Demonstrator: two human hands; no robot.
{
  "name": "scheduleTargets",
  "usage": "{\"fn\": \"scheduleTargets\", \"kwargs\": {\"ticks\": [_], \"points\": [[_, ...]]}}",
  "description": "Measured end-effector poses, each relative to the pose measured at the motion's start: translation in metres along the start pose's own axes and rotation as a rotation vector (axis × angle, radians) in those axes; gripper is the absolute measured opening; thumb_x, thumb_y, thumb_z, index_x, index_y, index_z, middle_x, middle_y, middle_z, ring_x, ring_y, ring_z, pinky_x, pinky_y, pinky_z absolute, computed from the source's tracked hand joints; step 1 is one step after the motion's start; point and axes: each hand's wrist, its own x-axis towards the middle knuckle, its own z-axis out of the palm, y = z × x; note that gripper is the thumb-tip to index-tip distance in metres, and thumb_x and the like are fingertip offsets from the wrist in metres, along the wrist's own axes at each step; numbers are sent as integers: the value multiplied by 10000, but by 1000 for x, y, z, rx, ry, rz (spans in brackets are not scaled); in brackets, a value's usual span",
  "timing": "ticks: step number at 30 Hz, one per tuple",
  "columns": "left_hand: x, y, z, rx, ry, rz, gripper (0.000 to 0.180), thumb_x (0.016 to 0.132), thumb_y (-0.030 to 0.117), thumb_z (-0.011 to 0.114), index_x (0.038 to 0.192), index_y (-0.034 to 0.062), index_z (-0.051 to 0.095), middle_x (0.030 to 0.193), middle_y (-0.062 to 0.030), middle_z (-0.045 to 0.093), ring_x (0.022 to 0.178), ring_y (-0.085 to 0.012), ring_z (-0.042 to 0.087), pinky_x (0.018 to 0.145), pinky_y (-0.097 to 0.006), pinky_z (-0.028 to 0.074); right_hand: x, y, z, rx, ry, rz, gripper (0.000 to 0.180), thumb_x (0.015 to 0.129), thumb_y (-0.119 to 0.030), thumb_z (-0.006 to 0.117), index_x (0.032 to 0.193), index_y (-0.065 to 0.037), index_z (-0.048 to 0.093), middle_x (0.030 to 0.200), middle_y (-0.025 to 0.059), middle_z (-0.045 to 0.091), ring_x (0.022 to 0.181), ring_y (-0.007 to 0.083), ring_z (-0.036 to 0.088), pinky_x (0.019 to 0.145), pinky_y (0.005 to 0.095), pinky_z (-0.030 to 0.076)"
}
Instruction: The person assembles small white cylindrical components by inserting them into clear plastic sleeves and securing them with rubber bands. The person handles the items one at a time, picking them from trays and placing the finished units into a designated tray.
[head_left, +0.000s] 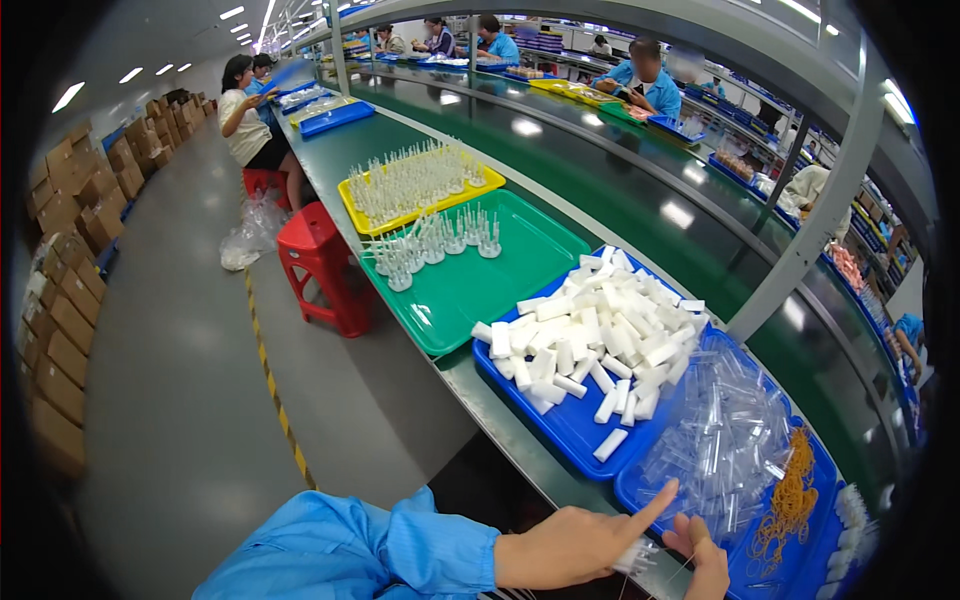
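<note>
My left hand (575, 545) reaches in from a blue sleeve at the lower edge, its index finger stretched out. Below its fingers pokes a small whitish, clear pronged piece (636, 556), which the hand seems to grip; most of it is hidden. Close beside it, my right hand (703, 560) has curled fingers, with a thin strand (681, 570) running near them. Both hands are at the near edge of a blue tray of clear plastic pieces (720, 440). Tangled orange rubber bands (790, 495) lie to the right of these.
White blocks (600, 340) are heaped on another blue tray (560, 440). Farther away, a green tray (480, 300) and a yellow tray (355, 215) bear clear pronged pieces. A red stool (320, 265) stands left of the bench. Co-workers sit along the line; a conveyor (590, 240) runs alongside.
</note>
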Motion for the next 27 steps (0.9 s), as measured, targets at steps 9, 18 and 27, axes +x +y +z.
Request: {"fn": "scheduleTargets", "kwargs": {"ticks": [9,18,27], "points": [[-3,-2,-2,-403,64,345,547,906,166,625,1420,53,478,1007,-111,683,780,-210,678,652,-304,531,-6,13,8,65,-113,-3,650,682,-450,844,1135,-24,654,1055,148,686,981,348,635,903,468,443],[-16,-43,26,-1690,-660,-510,312,915,274,723,1093,52,594,751,11,582,567,-68,510,490,-215,395,-1,-21,-15,494,-278,-485,223,860,-202,691,1030,-62,728,989,52,724,880,195,658,825,356,410],[-19,-2,26,-1671,-36,-429,260,941,291,698,994,49,619,715,1,579,646,-111,562,604,-233,469,-26,-7,39,1153,402,144,926,595,-405,895,1324,61,564,1197,182,679,882,269,572,888,436,419]]}}
